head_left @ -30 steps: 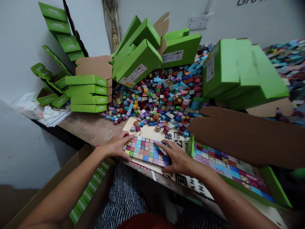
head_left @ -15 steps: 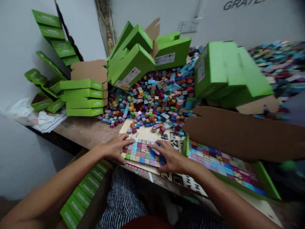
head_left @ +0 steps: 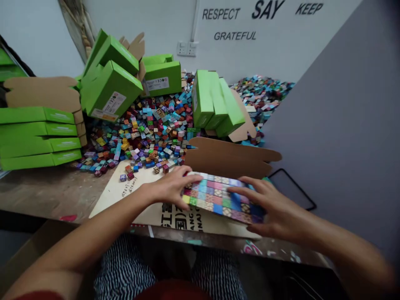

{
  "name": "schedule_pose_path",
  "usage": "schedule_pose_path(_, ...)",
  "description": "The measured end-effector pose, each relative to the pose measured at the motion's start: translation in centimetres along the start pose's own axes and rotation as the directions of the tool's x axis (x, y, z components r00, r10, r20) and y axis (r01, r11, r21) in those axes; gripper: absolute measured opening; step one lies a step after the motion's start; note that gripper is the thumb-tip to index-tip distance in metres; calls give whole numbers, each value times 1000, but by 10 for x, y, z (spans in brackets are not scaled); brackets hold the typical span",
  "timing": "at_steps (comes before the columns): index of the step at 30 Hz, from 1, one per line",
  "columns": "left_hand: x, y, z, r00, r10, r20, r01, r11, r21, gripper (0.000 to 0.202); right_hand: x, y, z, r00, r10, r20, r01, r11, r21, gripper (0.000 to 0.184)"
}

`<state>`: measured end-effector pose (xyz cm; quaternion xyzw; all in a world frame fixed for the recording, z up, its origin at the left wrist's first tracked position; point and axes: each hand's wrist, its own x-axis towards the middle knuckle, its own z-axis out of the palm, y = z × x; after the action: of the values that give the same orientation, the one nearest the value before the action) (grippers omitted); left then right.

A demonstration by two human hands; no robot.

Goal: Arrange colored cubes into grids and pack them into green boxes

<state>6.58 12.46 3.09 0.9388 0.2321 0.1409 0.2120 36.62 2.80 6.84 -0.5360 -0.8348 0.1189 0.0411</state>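
A flat block of small patterned cubes, packed in rows, is held between both my hands just above the brown card sheet. My left hand presses its left end with fingers curled against it. My right hand clamps the right end, fingers spread over the top. Right behind the block lies the brown flap of an open box; the box's inside is hidden by the block and my right hand.
A big heap of loose coloured cubes covers the table behind. Green cartons lie in it: a tilted group at the back left, another in the middle, and a flat stack at the far left. A grey panel fills the right.
Both hands have carried the block of cubes to the right, from the card sheet toward the open box. The view has swung to the right.
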Motion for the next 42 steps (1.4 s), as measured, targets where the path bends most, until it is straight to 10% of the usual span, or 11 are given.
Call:
schedule_pose_path(6,52,-8,24,998,50,38,-47,997,-65,92,-9,59,17,997,78,-6,-78,997,-17,74)
schedule_pose_path(19,70,-20,39,994,44,97,-34,994,-101,66,16,82,53,996,94,3,-93,990,109,70)
schedule_pose_path(27,69,-26,47,993,-37,-108,19,986,-163,50,15,70,74,994,70,-89,-73,997,-24,68)
schedule_pose_path(33,45,-19,61,814,-352,-461,217,922,-321,32,18,57,96,969,139,-207,-165,979,-118,62)
schedule_pose_path(36,34,-19,76,752,-506,-422,328,843,-427,39,21,52,106,945,197,-262,-218,975,-50,56)
schedule_pose_path(42,13,-13,71,756,-567,-328,381,788,-483,43,21,27,115,895,251,-368,-217,967,131,52)
